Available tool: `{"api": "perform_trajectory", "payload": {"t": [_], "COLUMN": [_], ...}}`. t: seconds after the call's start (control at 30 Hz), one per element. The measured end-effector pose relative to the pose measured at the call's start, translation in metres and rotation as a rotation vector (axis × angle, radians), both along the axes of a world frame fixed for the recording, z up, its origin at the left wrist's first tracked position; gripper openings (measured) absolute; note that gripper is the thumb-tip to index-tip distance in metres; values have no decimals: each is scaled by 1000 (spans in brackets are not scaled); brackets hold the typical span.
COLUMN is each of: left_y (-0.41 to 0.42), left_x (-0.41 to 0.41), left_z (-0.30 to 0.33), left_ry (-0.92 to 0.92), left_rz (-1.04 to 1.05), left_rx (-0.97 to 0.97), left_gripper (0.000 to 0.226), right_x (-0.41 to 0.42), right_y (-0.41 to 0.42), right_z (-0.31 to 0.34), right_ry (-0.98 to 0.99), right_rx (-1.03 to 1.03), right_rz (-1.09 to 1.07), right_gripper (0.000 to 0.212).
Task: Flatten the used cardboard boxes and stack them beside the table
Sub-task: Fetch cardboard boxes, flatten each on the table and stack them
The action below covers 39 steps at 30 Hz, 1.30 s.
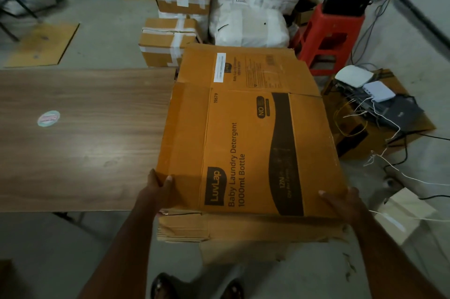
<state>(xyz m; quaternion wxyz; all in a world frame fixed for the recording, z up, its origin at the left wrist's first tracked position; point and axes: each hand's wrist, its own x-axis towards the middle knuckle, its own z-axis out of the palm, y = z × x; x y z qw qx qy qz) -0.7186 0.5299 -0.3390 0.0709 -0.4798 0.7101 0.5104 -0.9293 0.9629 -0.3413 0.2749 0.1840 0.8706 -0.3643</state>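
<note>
A flattened brown cardboard box printed "LuvLap Baby Laundry Detergent" lies level just right of the wooden table. My left hand grips its near left corner, thumb on top and fingers under. My right hand grips the near right corner the same way. Under the held box, more flattened cardboard lies on the floor beside the table, its edges showing below my hands.
Taped cardboard parcels and white sacks stand behind the box. A red plastic stool is at the back right. Network devices and cables sit on a carton at the right. My feet show at the bottom.
</note>
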Motion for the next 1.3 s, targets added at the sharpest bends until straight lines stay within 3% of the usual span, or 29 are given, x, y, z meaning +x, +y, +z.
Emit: {"api": "perform_trajectory", "payload": {"t": [0.17,0.37,0.77,0.93,1.1,1.3], "left_y": [3,33,33,49,44,44], "left_x": [4,7,18,14,19,24], "left_z": [-27,-11,-14,-9,-13,7], "left_ry": [-20,-116,-139,-144,-147,-164], "left_rz": [54,55,44,116,23,-93], "left_rx": [28,-205,-260,-179,-230,-548], "left_gripper": [86,47,41,45,47,43], "right_x": [-4,-6,6,-1,-2,18], "right_y": [8,7,6,11,8,-28], "right_z": [-6,-10,-7,-9,-13,12], "right_ry": [17,48,56,86,78,280], "right_rx": [-15,-19,-14,68,148,420], "right_rz": [10,31,48,73,64,186], "right_gripper": [100,97,101,100,100,86]}}
